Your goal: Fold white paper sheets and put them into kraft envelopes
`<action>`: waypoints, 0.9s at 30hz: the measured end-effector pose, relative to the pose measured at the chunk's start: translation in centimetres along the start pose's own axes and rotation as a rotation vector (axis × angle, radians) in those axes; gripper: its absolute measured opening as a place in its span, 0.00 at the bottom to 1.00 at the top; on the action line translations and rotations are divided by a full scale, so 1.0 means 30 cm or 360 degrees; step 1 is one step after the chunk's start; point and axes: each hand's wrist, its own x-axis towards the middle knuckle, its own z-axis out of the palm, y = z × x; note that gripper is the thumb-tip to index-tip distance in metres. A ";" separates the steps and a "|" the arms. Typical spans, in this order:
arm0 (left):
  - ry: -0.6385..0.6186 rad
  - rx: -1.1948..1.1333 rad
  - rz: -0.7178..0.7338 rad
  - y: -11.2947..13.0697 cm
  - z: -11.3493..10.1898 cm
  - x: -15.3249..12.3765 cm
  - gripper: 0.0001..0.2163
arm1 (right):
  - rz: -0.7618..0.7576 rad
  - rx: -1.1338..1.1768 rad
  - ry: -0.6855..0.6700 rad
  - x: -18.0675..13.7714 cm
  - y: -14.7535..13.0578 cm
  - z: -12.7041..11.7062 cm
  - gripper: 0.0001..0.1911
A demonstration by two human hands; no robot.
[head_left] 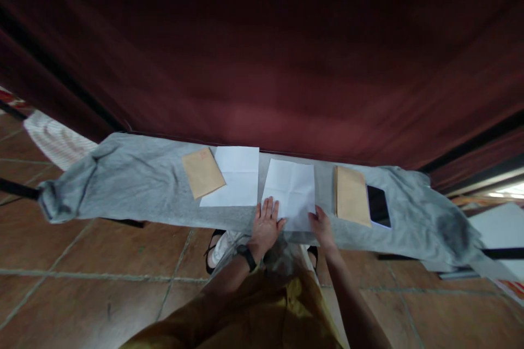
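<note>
A creased white sheet of paper (291,185) lies in front of me on the grey cloth (139,185). My left hand (267,222) rests flat on its lower left corner with the fingers stretched out. At the lower right edge of the same sheet, my right hand (321,224) is closed, with that edge between its fingers. A second white sheet (241,177), also with fold lines, lies to the left. Overlapping its left side is a brown envelope (203,173), set at a slant. Right of my right hand is a small stack of brown envelopes (352,196).
A dark-screened phone (379,206) lies beside the envelope stack. The cloth covers a long narrow surface, its ends bunched up. Behind it hangs a dark red curtain (270,87). Below is a tiled floor (123,294); white boards (499,234) stand at far right.
</note>
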 end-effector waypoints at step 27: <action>0.0178 0.0023 -0.0098 -0.017 0.045 0.098 0.26 | -0.0583 -0.0941 0.0146 -0.015 0.066 0.096 0.31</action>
